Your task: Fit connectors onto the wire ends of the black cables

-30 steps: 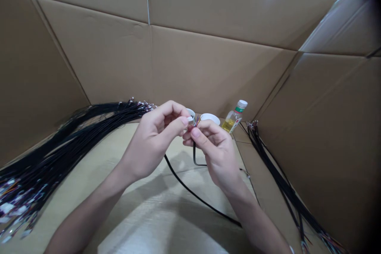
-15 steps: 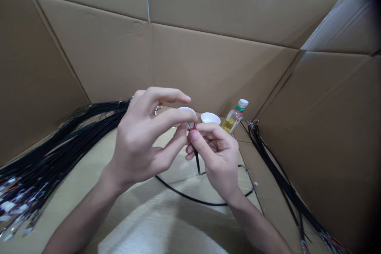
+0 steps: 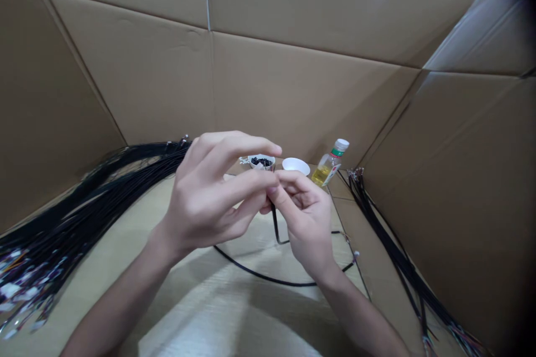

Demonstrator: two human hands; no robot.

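Observation:
My right hand pinches the end of a black cable between thumb and index finger. Below those fingers the cable bends and runs in a loop over the table. My left hand meets the right at the fingertips, its thumb and index finger closed at the same cable end while another finger stretches out above. The thin wires at that end are mostly covered by the fingers. Behind them stands a white bowl of small black pieces, partly hidden by the left hand.
A second white bowl and a bottle of yellow liquid stand at the back. A thick bundle of black cables lies on the left, with a thinner bundle on the right. Cardboard walls enclose the table.
My left hand has shifted slightly right and closed in on the cable end, covering the coloured wires. More of the bowl with black pieces shows. The right hand has barely moved.

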